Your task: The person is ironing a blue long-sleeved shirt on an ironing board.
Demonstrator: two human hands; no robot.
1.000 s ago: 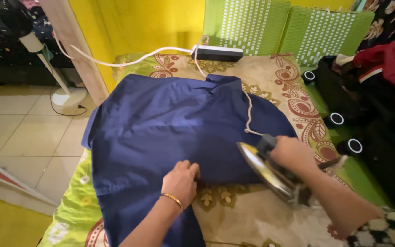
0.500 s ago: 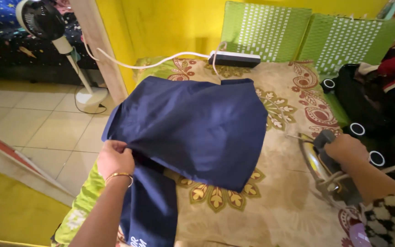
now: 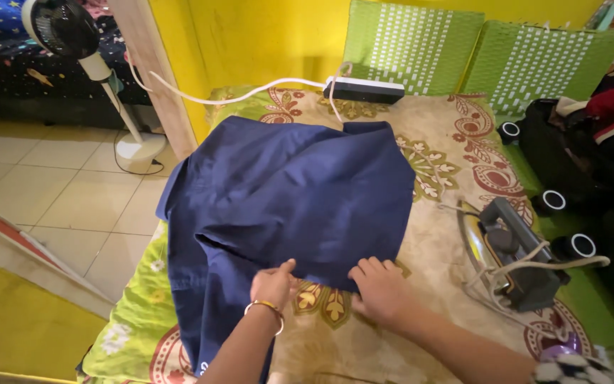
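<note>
The bed (image 3: 435,334) under you carries a patterned beige and green cover, and on it lies the dark blue garment (image 3: 286,192), the biggest thing in front of you. It spreads from the far edge near the power strip (image 3: 364,90) down toward you, its long axis running away from you and slightly to your left, with one panel trailing off the near left side of the bed. Its near hem lies right under your fingers, so the cloth stretches forward and to the left of both hands.

The green woven panels (image 3: 463,50) stand against the yellow wall beyond, and a standing fan (image 3: 65,28) is on the tiled floor to the left.

The iron (image 3: 509,252) rests on the cover to your right, tipped on its side, its cord looped over it. It is apart from both hands; your right hand is the nearer one.

Your right hand (image 3: 381,288) lies flat on the hem, fingers spread and pressing down, pinching nothing. Your left hand (image 3: 273,284), with a gold bangle (image 3: 268,307) at the wrist, sits just beside it on the cloth; its fingers curl at the fabric edge, but you cannot tell whether they pinch it.
</note>
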